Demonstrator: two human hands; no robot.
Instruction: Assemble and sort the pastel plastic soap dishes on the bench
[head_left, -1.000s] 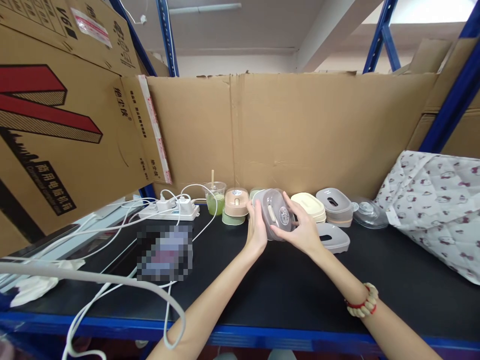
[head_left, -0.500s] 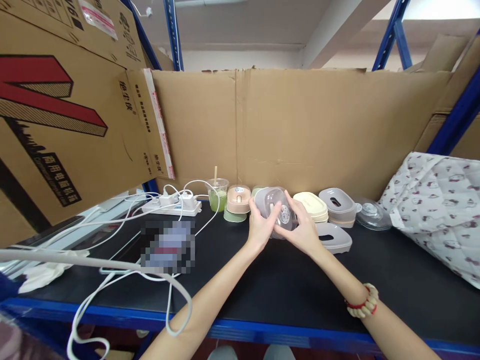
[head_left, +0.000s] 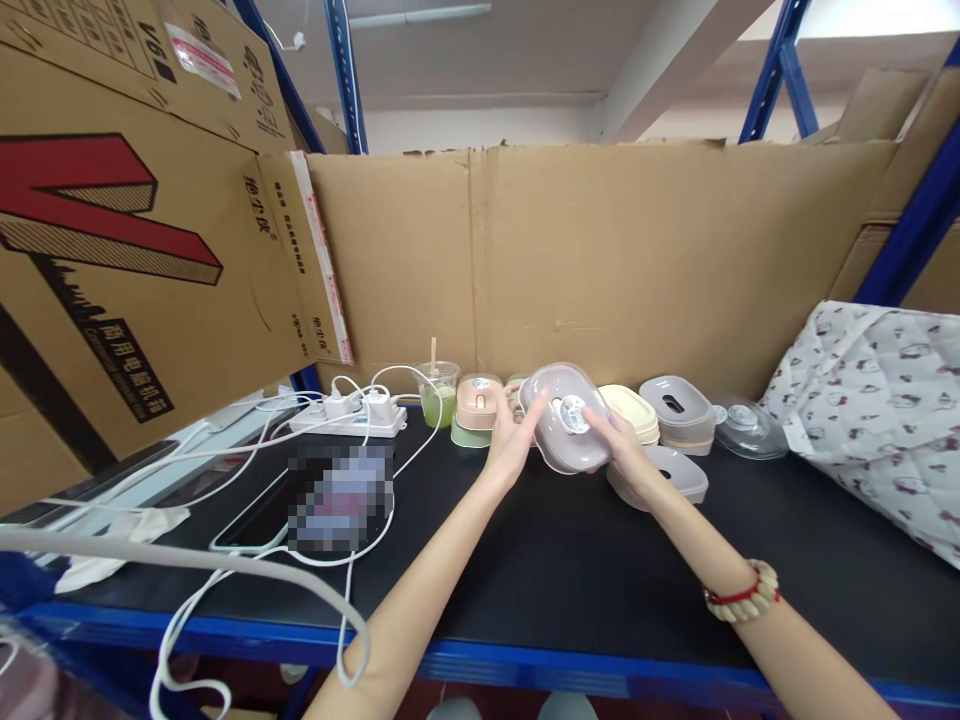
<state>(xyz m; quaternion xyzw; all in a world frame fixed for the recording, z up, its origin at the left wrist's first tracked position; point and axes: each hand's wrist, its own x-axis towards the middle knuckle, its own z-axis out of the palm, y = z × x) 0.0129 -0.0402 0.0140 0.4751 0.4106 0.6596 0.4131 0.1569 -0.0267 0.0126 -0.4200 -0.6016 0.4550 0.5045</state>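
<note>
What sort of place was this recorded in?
Probably a storeroom or workshop: blue perforated metal posts rise behind a black work surface, a cardboard panel walls its back, and a large printed carton is at the left.

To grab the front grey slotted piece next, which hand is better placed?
Probably the right hand: it's nearer the grey piece, while the left hand is across the box. Both hold that box, though.

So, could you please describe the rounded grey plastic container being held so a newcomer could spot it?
Look for the wide brown cardboard panel behind the black tabletop. Before its middle, a bare left hand and right hand hold the rounded grey plastic container, its round pale label showing. Unlike the grey plastic stack farther right, it tilts between the hands.
</note>
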